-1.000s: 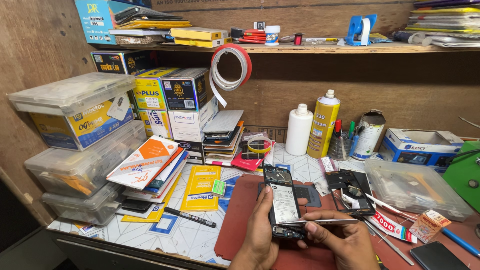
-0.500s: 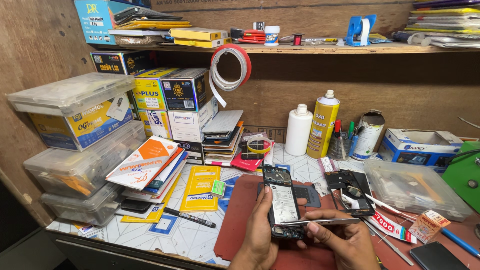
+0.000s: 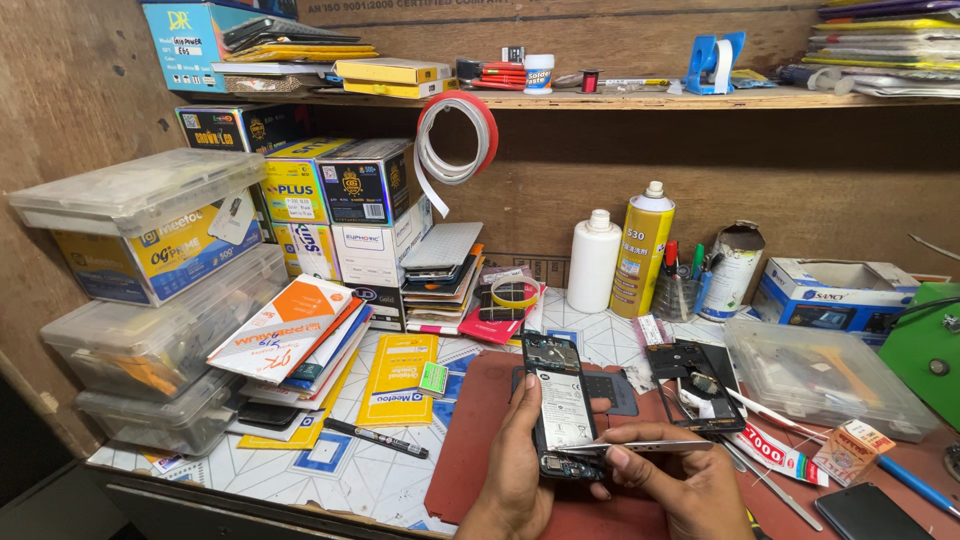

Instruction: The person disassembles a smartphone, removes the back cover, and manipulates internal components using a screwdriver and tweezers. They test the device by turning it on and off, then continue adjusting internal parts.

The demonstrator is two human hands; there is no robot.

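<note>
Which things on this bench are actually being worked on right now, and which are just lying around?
In use:
- opened phone, back off, gripped by the left hand
- metal tweezers in the right hand, tips at the phone's lower end
- red work mat underneath

Lying about:
- white bottle
- yellow spray can
- black pen
- stacked clear plastic boxes
- tape dispenser on the shelf
</note>
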